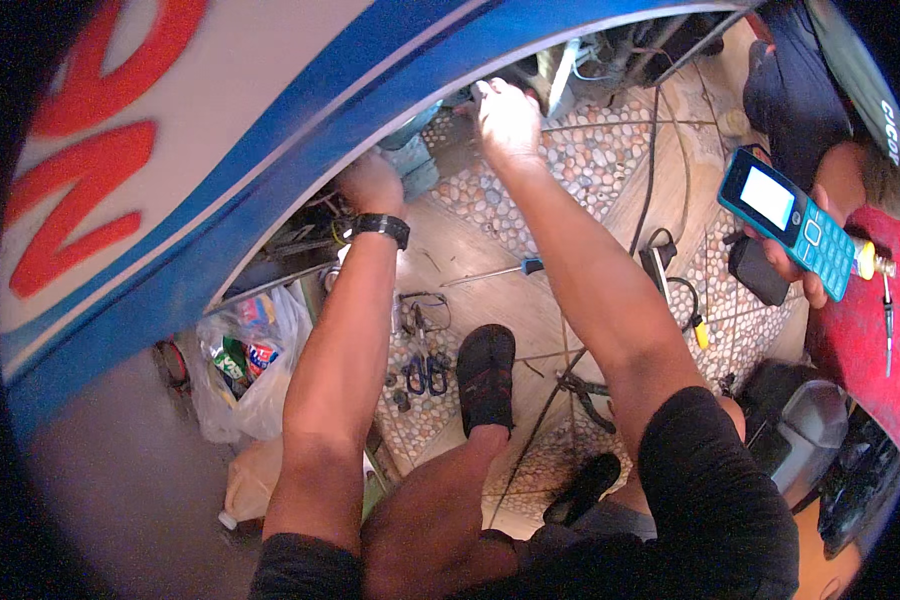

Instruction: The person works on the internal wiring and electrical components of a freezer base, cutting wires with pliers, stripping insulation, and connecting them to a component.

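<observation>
L hand [372, 185] & R hand [507, 118] both at lower edge of blue-white panel [270, 150], upper left over floor [590, 150]; L fingers blurred, R part-hidden, can't tell if gripping. Prob. mid-job, nothing visibly finished; screwdriver [533, 266] & scissors [425, 376] lie unheld.

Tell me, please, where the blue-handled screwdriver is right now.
In the head view, the screwdriver lies on the floor near the middle, between the left forearm and right forearm, above the black shoe in the picture.
</observation>
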Available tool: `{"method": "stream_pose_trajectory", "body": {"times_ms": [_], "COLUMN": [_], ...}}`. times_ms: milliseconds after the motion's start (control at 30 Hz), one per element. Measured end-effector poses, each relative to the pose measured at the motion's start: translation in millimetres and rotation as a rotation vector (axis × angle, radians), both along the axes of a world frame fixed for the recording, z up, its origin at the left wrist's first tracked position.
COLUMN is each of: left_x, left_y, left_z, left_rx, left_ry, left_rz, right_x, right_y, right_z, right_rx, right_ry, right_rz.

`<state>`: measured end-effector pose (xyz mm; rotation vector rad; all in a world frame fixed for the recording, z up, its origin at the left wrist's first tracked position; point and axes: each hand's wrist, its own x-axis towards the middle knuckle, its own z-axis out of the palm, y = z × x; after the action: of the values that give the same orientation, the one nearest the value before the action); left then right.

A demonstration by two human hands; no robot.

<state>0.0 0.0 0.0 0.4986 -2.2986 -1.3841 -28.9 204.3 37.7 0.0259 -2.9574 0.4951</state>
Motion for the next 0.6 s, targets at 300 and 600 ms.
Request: {"method": "stream_pose_trajectory", "body": {"times_ms": [300,600], "left_x": [10.0,20.3], "left_y": [4.3,-9.6], "left_z": [25.0,6.7], "left_rx": [-0.382,-0.365], "left_ry": [-0.088,-0.013], "left_rz": [0.096,0.138], "right_x": [-1.4,-10.7], "right_y": [0.5,-16.6], "right_z": [-4.8,-9.2], "right_rx": [-0.022,0.035], "right_ry": [0.112,0.131], "right_rz": [0.049,0.048]}}
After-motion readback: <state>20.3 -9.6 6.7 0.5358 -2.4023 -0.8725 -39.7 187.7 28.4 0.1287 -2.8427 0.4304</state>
